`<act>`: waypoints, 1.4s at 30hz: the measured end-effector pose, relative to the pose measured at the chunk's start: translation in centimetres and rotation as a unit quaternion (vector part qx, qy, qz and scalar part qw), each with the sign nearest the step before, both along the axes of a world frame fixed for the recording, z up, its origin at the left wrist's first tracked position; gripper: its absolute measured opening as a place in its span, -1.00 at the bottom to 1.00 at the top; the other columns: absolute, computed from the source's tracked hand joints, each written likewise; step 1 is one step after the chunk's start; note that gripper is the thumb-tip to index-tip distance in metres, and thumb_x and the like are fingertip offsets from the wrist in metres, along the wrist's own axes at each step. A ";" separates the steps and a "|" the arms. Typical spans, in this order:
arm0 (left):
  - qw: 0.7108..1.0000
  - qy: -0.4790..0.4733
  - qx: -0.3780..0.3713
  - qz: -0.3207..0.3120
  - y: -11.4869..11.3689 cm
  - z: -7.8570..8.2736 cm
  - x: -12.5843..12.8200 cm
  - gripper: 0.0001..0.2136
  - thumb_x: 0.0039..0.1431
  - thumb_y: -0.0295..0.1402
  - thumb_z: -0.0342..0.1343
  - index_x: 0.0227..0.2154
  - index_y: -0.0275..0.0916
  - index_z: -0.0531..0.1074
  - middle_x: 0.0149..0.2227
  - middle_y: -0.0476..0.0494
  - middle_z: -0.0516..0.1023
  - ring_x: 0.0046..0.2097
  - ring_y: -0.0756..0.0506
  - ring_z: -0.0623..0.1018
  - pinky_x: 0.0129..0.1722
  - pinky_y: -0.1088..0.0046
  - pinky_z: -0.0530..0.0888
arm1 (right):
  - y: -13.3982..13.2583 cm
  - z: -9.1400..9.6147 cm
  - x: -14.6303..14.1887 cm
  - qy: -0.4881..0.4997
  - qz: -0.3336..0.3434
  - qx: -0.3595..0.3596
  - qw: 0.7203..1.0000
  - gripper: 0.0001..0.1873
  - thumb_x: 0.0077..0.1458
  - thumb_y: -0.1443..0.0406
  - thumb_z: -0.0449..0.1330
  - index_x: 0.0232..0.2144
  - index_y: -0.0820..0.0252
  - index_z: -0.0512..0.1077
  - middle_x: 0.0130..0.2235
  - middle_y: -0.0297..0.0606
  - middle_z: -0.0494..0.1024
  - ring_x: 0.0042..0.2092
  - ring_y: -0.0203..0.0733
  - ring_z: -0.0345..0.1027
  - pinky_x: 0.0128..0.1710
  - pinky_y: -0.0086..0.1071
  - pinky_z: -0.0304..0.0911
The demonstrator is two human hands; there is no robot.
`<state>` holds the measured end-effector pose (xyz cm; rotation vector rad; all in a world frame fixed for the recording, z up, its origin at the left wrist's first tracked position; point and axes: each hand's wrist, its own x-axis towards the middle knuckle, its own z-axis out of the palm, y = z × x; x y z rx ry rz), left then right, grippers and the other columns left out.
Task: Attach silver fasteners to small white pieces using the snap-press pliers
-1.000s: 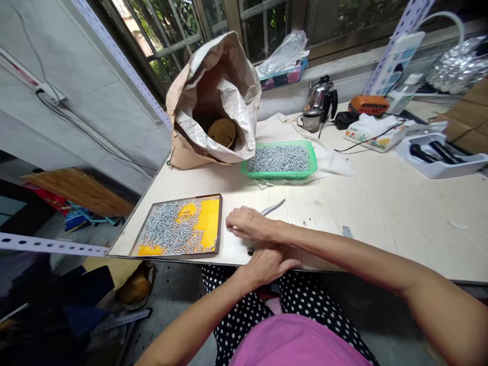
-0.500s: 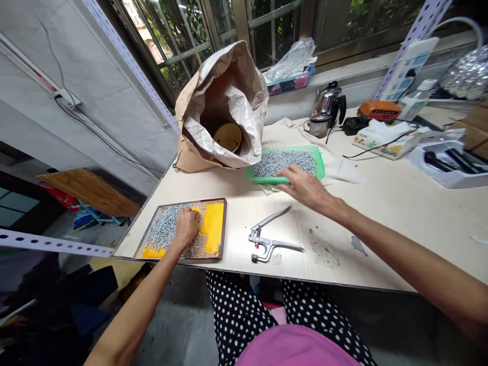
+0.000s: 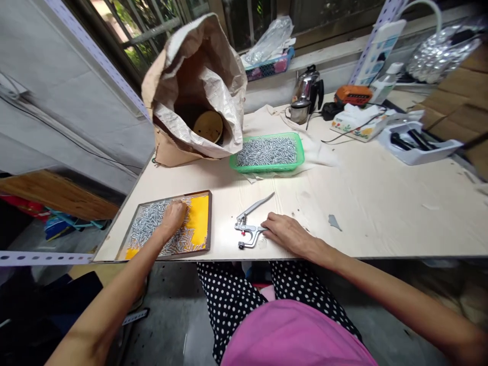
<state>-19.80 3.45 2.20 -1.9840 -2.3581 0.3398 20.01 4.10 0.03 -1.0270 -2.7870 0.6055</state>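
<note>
My left hand [image 3: 174, 216] rests over a shallow tray [image 3: 209, 221] at the left front of the table. Its fingers are curled closed among small silvery screw-like metal pieces [image 3: 147, 223] spread on the tray's yellow bottom; what they hold, if anything, is hidden. My right hand [image 3: 286, 233] has its fingers closed around the lower handle of grey snap pliers [image 3: 249, 228], which lie on the table with jaws toward the tray. Their upper handle slants away, free. Behind them, a green plastic basket [image 3: 301, 155] is full of similar metal pieces.
A large open paper sack [image 3: 168, 145] stands at the back left, with a round yellowish thing [image 3: 208, 126] inside. Toward the back right are a metal kettle [image 3: 307, 86], a metal cup [image 3: 299, 112], an orange battery [image 3: 353, 95], a tissue box [image 3: 358, 127] and a white bin [image 3: 419, 152].
My right hand has come from the green basket's front edge down to the pliers and closed on their lower handle. My left hand stays in the tray. The view has shifted right.
</note>
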 end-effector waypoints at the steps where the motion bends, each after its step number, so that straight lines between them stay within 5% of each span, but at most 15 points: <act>1: 1.000 0.000 -0.004 -0.007 -0.1 0.2 0.0 -0.75 0.13 -0.52 -0.05 -0.46 -0.32 0.55 -0.29 -0.41 0.61 -0.16 -0.27 0.59 -0.13 0.28 0.46 | -0.1 -0.2 -0.1 -0.010 -0.001 0.008 1.000 -0.82 0.34 0.31 0.13 -0.17 0.25 0.54 -0.15 -0.13 0.51 -0.16 -0.15 0.41 -0.19 -0.33 0.22; 4: 0.999 -0.026 0.026 -0.017 -0.4 1.1 1.0 -0.75 0.14 -0.47 -0.04 -0.40 -0.33 0.57 -0.22 -0.42 0.63 -0.11 -0.30 0.59 -0.10 0.26 0.46 | -0.2 -1.1 -0.3 -0.030 -0.009 0.033 0.999 -0.84 0.33 0.36 0.14 -0.18 0.25 0.53 -0.17 -0.14 0.51 -0.16 -0.15 0.37 -0.21 -0.32 0.15; 7: 0.979 -0.176 0.096 0.030 -1.7 1.7 4.4 -0.77 0.13 -0.31 0.06 -0.33 -0.27 0.60 -0.26 -0.26 0.66 -0.20 -0.23 0.61 -0.15 0.31 0.48 | -0.2 -2.0 -0.3 -0.028 -0.005 0.065 0.997 -0.81 0.35 0.41 0.07 -0.21 0.25 0.51 -0.20 -0.16 0.51 -0.22 -0.18 0.32 -0.24 -0.31 0.06; 12: 0.849 -0.509 0.045 0.136 -5.8 0.8 13.4 -0.66 -0.06 -0.08 0.27 -0.35 -0.26 0.62 -0.46 -0.09 0.60 -0.49 -0.05 0.48 -0.44 0.44 0.42 | -0.5 -3.1 -0.1 0.001 0.015 0.147 0.989 -0.74 0.38 0.44 -0.02 -0.26 0.26 0.46 -0.25 -0.17 0.50 -0.26 -0.18 0.25 -0.26 -0.26 -0.05; 18: 0.745 -0.629 0.023 0.221 -7.9 -0.9 17.9 -0.52 -0.26 0.05 0.40 -0.48 -0.31 0.55 -0.58 0.01 0.45 -0.56 0.07 0.29 -0.54 0.52 0.22 | -1.2 -3.4 0.1 0.041 0.032 0.239 0.970 -0.71 0.36 0.48 -0.03 -0.32 0.26 0.45 -0.36 -0.22 0.45 -0.34 -0.18 0.18 -0.31 -0.23 -0.14; 26: 0.757 -0.614 -0.011 0.224 -7.6 -1.1 18.1 -0.47 -0.29 0.13 0.39 -0.53 -0.31 0.51 -0.66 0.07 0.37 -0.60 0.09 0.22 -0.58 0.54 0.12 | -1.2 -2.9 0.0 0.067 0.042 0.293 0.953 -0.68 0.37 0.47 -0.06 -0.35 0.23 0.42 -0.39 -0.26 0.45 -0.39 -0.18 0.15 -0.31 -0.22 -0.16; 32: 0.752 -0.601 -0.107 0.250 -6.3 -1.1 17.4 -0.51 -0.40 0.03 0.46 -0.55 -0.28 0.48 -0.68 0.07 0.40 -0.63 0.08 0.29 -0.62 0.56 0.19 | -0.6 -3.0 -0.1 0.042 0.050 0.205 0.976 -0.73 0.38 0.46 -0.04 -0.28 0.25 0.43 -0.31 -0.23 0.47 -0.36 -0.19 0.17 -0.28 -0.22 -0.16; 39: 0.747 -0.563 -0.208 0.285 -5.3 -0.9 16.6 -0.62 -0.30 -0.13 0.49 -0.55 -0.30 0.50 -0.68 0.01 0.45 -0.63 0.07 0.37 -0.59 0.56 0.33 | 0.0 -1.9 0.0 -0.022 0.058 0.101 0.993 -0.84 0.37 0.31 0.08 -0.14 0.25 0.45 -0.12 -0.12 0.51 -0.13 -0.08 0.29 -0.13 -0.19 0.03; 42: 0.745 -0.566 -0.206 0.287 -5.3 -0.9 16.8 -0.61 -0.32 -0.13 0.50 -0.55 -0.30 0.50 -0.68 0.02 0.45 -0.63 0.07 0.38 -0.60 0.56 0.34 | 1.4 -1.4 0.7 0.004 0.046 0.094 0.995 -0.48 0.19 0.09 0.31 0.09 0.23 0.38 0.19 0.05 0.37 0.15 0.14 0.18 0.03 -0.06 0.09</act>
